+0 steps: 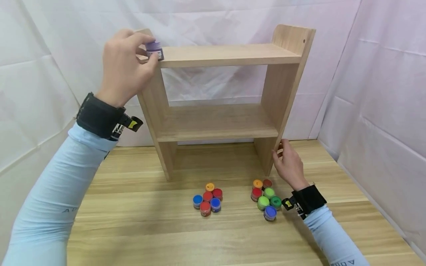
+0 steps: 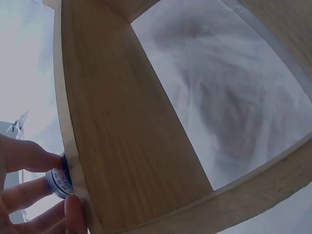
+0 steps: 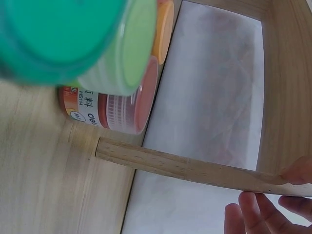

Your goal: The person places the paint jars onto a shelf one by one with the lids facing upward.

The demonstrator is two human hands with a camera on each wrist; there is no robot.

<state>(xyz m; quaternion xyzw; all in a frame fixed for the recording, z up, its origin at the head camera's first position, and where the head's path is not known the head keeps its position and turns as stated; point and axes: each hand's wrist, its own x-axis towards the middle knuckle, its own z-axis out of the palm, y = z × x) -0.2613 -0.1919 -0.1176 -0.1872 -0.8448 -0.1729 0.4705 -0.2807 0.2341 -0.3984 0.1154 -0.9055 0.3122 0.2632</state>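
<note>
At the top left corner of the wooden shelf (image 1: 219, 55), my left hand (image 1: 128, 62) pinches a small purple paint jar (image 1: 154, 50) between fingers and thumb. The left wrist view shows the jar (image 2: 61, 183) close beside the side panel's edge, partly covered by the fingers. Low on the opposite side, my right hand (image 1: 289, 164) grips the front edge of the right side panel (image 1: 283, 111). In the right wrist view its thumb and fingers lie on opposite faces of that panel (image 3: 195, 168).
Two groups of paint jars stand on the wooden table (image 1: 139, 221): one with a blue-lidded jar (image 1: 198, 200) before the shelf's middle, another with a dark green-lidded jar (image 1: 276, 202) near my right wrist. White cloth (image 1: 382, 92) hangs behind and beside the shelf.
</note>
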